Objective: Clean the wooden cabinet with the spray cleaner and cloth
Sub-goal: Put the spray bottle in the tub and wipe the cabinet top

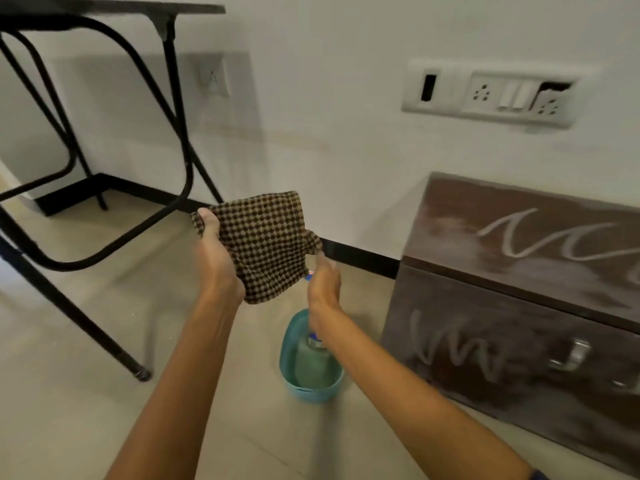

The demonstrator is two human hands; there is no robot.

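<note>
A brown checked cloth (268, 244) hangs in the air above the floor, held by its left edge in my left hand (216, 258). My right hand (323, 285) is blurred at the cloth's right corner, fingers touching it. Below my right wrist, a spray bottle (311, 362) with pale green liquid stands in a teal tub (287, 355); my wrist hides its head. The dark wooden cabinet (519, 306) sits low at the right, with white dusty zigzag marks on its top and drawer front.
A black metal folding table (104, 116) stands at the left, its legs reaching across the tiled floor. A white wall with a socket and switch panel (491, 93) rises behind. A black skirting (360, 259) runs along the wall's base.
</note>
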